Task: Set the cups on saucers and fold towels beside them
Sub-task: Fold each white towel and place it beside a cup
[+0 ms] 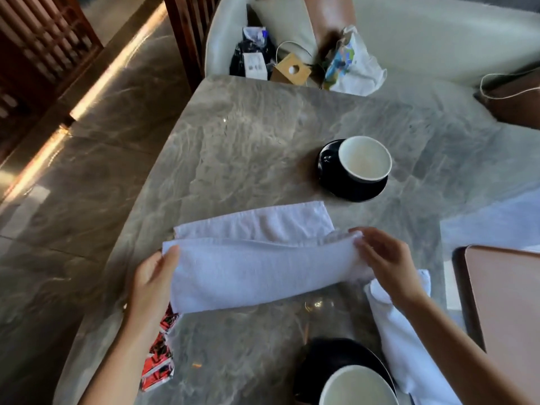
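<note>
- Closest in, below the right forearm, a near cup (358,387) with a pale inside is seen standing on a black near saucer (336,353); both are cut off by the bottom edge.
- A second towel (400,325), white and bunched, is partly covered by the right forearm, just right of that saucer.
- Red-and-black packets (159,356) are seen beside the left forearm, at the edge of the grey marbled table (248,141).
- The left end of a white towel (257,267) is gripped by the left hand (152,276), the thumb laid on top and the fingers hidden beneath the cloth.
- The right end is pinched by the right hand (382,258), its fingers curled over the bunched corner.
- The hands are held well apart, with the towel stretched between them; its near layer is raised and doubled over, while a far strip lies flat on the table.
- A pinkish tray (502,302) is seen to the right of the right hand.
- Beyond the right hand, a far cup (364,158) is set upright on a black far saucer (347,190).
- Farthest off, a pale chair (222,39) is loaded with a cardboard box (290,68) and a plastic bag (355,64).
</note>
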Demonstrator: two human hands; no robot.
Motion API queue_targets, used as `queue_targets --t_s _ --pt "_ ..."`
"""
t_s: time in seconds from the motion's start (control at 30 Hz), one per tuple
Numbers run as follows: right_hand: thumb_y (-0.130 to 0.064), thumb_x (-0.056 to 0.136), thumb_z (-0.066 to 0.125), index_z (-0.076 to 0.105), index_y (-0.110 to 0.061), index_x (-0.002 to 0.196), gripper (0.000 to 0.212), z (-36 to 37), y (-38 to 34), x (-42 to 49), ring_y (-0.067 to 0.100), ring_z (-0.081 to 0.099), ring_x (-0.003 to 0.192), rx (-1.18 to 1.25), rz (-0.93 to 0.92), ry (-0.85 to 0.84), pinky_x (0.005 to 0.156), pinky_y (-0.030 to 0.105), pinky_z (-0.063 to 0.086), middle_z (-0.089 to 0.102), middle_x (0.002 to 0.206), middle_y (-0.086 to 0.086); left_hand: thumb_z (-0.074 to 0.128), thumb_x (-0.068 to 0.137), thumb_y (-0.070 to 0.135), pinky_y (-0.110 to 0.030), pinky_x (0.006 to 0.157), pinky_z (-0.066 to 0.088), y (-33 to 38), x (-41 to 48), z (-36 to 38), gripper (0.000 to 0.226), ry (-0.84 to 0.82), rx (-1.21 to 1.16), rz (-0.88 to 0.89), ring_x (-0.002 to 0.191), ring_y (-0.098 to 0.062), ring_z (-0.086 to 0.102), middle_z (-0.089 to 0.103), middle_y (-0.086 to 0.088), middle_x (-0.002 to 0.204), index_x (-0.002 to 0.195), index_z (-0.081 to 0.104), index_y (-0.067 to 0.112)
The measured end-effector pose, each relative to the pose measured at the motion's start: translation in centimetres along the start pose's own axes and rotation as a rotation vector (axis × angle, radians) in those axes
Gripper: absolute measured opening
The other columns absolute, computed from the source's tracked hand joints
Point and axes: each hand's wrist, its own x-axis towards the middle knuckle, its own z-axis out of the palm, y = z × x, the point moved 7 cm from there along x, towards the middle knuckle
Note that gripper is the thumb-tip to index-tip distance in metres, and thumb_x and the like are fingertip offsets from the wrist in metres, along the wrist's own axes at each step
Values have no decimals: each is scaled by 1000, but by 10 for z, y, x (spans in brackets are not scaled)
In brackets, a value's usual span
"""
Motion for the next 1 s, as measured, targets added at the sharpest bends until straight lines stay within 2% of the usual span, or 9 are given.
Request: queue_targets --t_s 0.1,0.2,0.33,0.4,0.5,0.67,0.77,0.9,1.0 --pt "-5 89 61 70 -24 92 21 7 1 23 -4 62 72 9 1 49 65 9 45 72 76 -16 54 93 28 -32 64 35 1 15 2 29 25 -1 31 75 -15 49 55 -7 78 71 59 9" --pt "-3 87 63 72 -21 93 21 14 4 45 -18 59 72 -93 1 95 67 1 42 68 76 -26 53 91 37 -35 67 28 -2 34 3 42 16 31 20 74 -19 41 47 -6 79 79 52 -3" --pt "-5 86 63 69 -28 89 24 27 12 65 -20 56 67 -176 23 92 65 -2 40 66 77 -22 52 92 35 -33 66 29 -2 56 4 25 26 67 14 77 -19 42 48 -5 83 82 56 13" --pt "-8 87 63 69 -28 92 22 29 18 72 -14 58 71 -199 65 95 67 1 42 68 81 -16 52 93 31 -32 65 31 -3 62 7 29 -4 75 10 76 -18 43 50 -7 81 84 59 4" --pt "-9 87 63 69 -26 95 20 29 28 76 -8 59 79 -184 118 102 77 17 44 70 89 -8 51 93 26 -33 64 27 -8 68 8 38 -32 106 5 72 -19 39 45 -9 76 85 52 -11" --pt "-12 87 64 70 -27 97 19 34 28 83 -6 58 70 -284 135 50 74 25 45 67 76 -15 52 92 28 -31 58 22 -18 71 3 39 -59 177 10 63 -20 34 38 -8 67 75 45 -7" --pt "-11 87 63 68 -25 96 17 35 24 83 -8 57 59 -308 133 33 63 20 43 66 73 -12 53 92 27 -32 59 24 -21 73 2 37 -63 201 10 62 -18 34 36 -7 64 73 45 -4" --pt "-9 86 63 56 -22 87 15 37 18 76 -10 56 56 -320 102 73 50 8 39 67 76 -4 52 92 25 -34 61 24 -21 72 1 38 -81 199 11 63 -19 35 37 -9 64 73 44 -7" --pt "-4 86 61 59 -26 80 22 38 10 74 -16 57 65 -408 48 74 56 1 39 66 74 -13 52 93 24 -35 62 24 -21 70 0 38 -90 223 38 62 -19 36 38 -10 64 73 45 -7"
